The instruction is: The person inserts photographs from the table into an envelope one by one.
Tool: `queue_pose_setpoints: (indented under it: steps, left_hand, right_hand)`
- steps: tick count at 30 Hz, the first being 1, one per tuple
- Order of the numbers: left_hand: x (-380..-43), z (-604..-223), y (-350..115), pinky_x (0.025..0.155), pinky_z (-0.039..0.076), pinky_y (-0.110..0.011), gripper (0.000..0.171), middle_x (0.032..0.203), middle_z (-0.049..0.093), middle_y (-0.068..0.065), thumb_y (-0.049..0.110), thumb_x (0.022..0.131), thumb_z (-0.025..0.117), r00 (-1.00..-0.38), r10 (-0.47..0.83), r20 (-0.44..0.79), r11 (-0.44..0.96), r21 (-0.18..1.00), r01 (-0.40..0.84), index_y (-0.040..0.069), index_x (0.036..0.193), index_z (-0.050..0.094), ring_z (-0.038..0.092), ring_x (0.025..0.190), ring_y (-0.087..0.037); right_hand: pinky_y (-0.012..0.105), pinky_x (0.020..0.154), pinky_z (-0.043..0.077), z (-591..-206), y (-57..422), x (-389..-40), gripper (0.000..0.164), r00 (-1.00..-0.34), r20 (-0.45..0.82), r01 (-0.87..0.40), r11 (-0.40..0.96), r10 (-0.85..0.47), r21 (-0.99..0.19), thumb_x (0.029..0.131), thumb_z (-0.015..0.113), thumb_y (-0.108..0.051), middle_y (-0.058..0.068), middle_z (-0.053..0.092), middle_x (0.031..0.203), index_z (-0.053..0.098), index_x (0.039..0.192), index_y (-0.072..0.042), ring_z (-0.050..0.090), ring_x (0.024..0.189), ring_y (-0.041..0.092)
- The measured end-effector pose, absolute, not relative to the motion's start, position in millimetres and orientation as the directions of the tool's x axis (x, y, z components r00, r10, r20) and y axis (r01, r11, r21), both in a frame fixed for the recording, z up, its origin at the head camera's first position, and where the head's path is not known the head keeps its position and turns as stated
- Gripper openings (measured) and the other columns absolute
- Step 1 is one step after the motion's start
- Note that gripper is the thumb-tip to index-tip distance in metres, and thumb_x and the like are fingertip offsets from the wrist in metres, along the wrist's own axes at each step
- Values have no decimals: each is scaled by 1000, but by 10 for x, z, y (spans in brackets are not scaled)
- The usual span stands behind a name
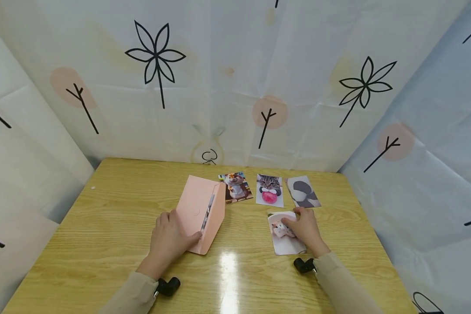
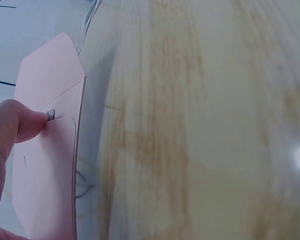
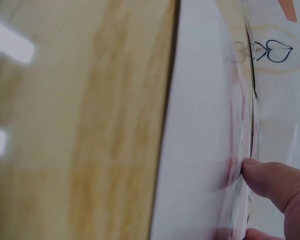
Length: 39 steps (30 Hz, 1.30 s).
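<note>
My left hand (image 1: pixel 168 237) grips a pink envelope (image 1: pixel 190 205), its flap standing raised on the right. The thumb (image 2: pixel 27 120) lies over the envelope's opening, where a narrow strip of a picture card (image 1: pixel 208 210) shows inside. On the right, my right hand (image 1: pixel 308 231) pinches a photo card (image 1: pixel 286 246) with a small white and pink animal figure on it. That hand's thumb (image 3: pixel 270 182) presses on the card's face, and the fingers reach its upper right edge. In the right wrist view the card is seen nearly edge-on.
Behind the hands lie three picture cards: a hamster-like figure (image 1: pixel 237 187) partly behind the envelope, a cat with a pink ball (image 1: pixel 269 192), and a grey and white one (image 1: pixel 303 192). The wooden table (image 1: pixel 114 209) ends at white patterned cloth (image 1: pixel 220 87).
</note>
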State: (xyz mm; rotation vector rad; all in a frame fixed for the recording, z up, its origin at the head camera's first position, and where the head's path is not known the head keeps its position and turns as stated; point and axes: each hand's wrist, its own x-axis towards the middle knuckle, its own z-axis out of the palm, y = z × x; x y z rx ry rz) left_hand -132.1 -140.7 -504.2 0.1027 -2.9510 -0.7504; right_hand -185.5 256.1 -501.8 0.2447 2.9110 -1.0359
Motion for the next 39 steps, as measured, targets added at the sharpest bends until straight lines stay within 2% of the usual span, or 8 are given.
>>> queue_pose_setpoints:
  steps: [7, 14, 21, 29, 34, 39]
  left_hand:
    - [-1329, -5053, -1395, 82, 41, -54, 108, 117, 43, -29, 64, 67, 76, -994, -87, 73, 874, 485, -41, -12, 134, 38, 42, 104, -41]
    - [-1331, -5054, -1393, 83, 41, -55, 109, 118, 42, -30, 64, 67, 75, -994, -85, 63, 877, 479, -45, -12, 134, 37, 42, 105, -42]
    - [-1336, -5064, -1397, 83, 41, -55, 109, 119, 42, -30, 65, 67, 74, -994, -87, 60, 879, 474, -48, -12, 134, 37, 42, 105, -41]
    - [-1334, -5055, -1392, 82, 42, -54, 107, 117, 43, -29, 64, 67, 75, -994, -86, 66, 878, 477, -44, -12, 132, 38, 42, 103, -41]
    - [-1330, -5041, -1391, 82, 41, -54, 107, 116, 43, -29, 65, 67, 75, -994, -83, 65, 879, 475, -42, -13, 132, 38, 42, 103, -41]
    - [-1338, -5041, -1392, 80, 42, -52, 107, 113, 43, -28, 65, 67, 74, -994, -80, 68, 882, 469, -39, -12, 131, 39, 43, 101, -40]
  right_hand:
    - [55, 97, 37, -5024, 2548, -1862, 63, -988, -76, 152, 780, 133, -607, 83, 76, -30, 31, 43, 124, 49, 126, 8, 45, 113, 42]
    - [54, 96, 39, -5015, 2501, -1864, 63, -987, -84, 157, 761, 134, -630, 85, 74, -27, 30, 46, 125, 44, 129, 6, 48, 115, 41]
    - [51, 90, 43, -4996, 2470, -1848, 60, -986, -98, 164, 732, 132, -661, 86, 73, -22, 26, 52, 120, 40, 128, 4, 53, 107, 36]
    - [51, 84, 46, -4939, 2488, -1839, 51, -988, -106, 155, 744, 112, -650, 90, 64, -11, 26, 58, 116, 40, 133, 2, 57, 102, 36]
    - [44, 74, 50, -4870, 2502, -1845, 48, -994, -85, 109, 751, 71, -652, 91, 57, -5, 20, 61, 104, 44, 137, 0, 60, 89, 29]
    - [40, 73, 49, -4816, 2513, -1884, 43, -997, -61, 69, 748, 39, -660, 92, 58, -7, 15, 60, 101, 52, 133, -1, 61, 90, 26]
